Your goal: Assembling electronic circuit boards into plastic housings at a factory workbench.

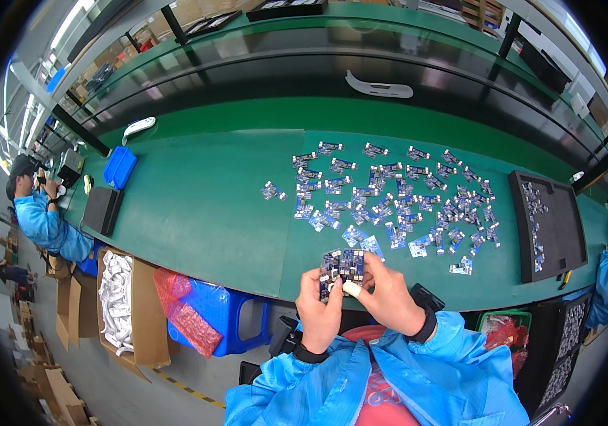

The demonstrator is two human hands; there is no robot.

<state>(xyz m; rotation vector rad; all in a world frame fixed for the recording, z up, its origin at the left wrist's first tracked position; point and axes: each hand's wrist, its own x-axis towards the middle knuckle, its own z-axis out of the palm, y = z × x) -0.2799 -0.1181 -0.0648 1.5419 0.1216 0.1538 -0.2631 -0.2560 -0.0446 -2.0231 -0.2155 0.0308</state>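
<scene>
Just above the table's front edge, both my hands hold a dark blue circuit board panel [343,265] crowded with small components. My left hand [319,309] grips its left side, fingers behind and thumb on the front. My right hand [392,297] closes on its right side, with a cream-coloured cover on the thumb. The fingers behind the panel are partly hidden. Beyond my hands, many small blue circuit boards with white connectors lie scattered over the green table [204,206]. Nearest the panel is a pale blue board [373,246]; a lone board [273,191] lies left of the group.
A black foam-lined tray [563,227] holding boards stands at right. Leftward are a blue bin [121,167] and black box [102,211]. Below the edge are a carton [144,312] of white parts and a blue stool [240,321]. A co-worker [41,213] sits far left.
</scene>
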